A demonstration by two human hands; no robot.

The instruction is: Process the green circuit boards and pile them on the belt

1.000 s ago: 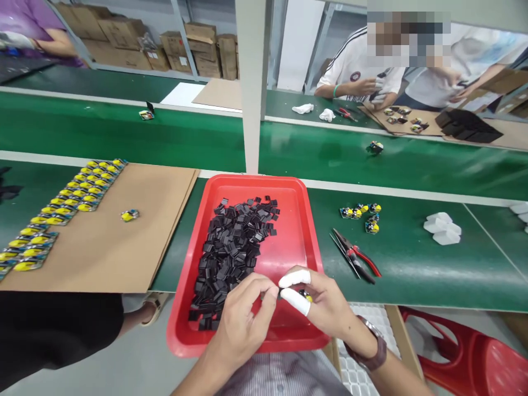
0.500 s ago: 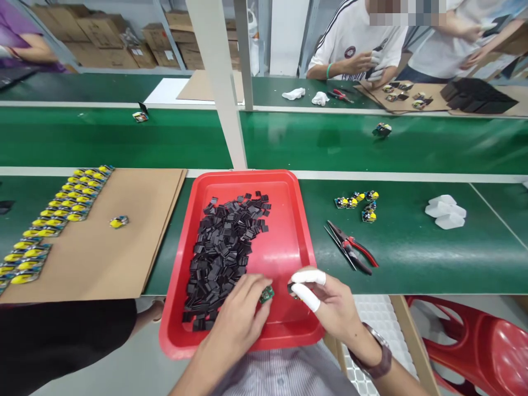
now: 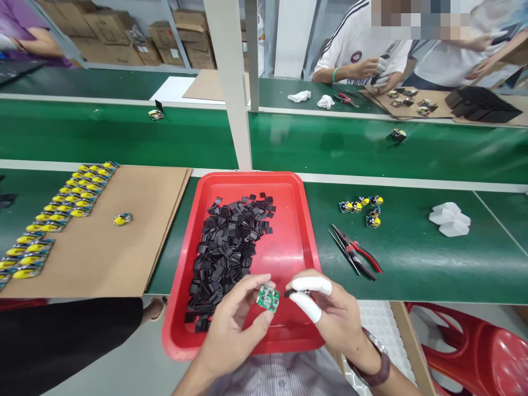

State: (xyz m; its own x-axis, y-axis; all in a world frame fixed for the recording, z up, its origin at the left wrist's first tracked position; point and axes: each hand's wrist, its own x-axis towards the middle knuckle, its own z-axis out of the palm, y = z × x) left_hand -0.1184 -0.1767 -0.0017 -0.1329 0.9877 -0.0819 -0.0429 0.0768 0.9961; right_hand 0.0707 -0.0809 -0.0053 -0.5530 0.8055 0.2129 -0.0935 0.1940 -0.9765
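So, purple sleeve (image 3: 28,19): top left, a co-worker across the line, gloved hand partly cut off by the frame
Yellow-topped boards (image 3: 49,220): slanting rows along the left side of the cardboard sheet (image 3: 140,253)
Lone board (image 3: 122,219): same sheet, yellow part showing, well apart from the rows
Black pieces (image 3: 225,242): loose heap, mostly left half of the red tray (image 3: 289,247)
Left hand (image 3: 237,319): grasping the green circuit board (image 3: 268,298) by its edges, thumb below, fingers above
Green circuit board: over the tray's lower right part, component side facing the camera, near the right fingertips but apart from them
Right hand (image 3: 340,316): white covers on thumb and index finger, both pinching a small dark piece (image 3: 290,293), rest of it hidden by the fingers; watch (image 3: 383,369) on the wrist
Tweezers (image 3: 343,250): on green surface right of tray, just beside the red-and-black pliers (image 3: 358,254)
Small board group (image 3: 355,207): beyond the pliers, yellow parts visible
White-shirted co-worker (image 3: 346,52): across the line, both hands at a dark object
White pieces (image 3: 454,227): bunched together, farther right
Red stool (image 3: 501,352): lower right corner, partly cut off
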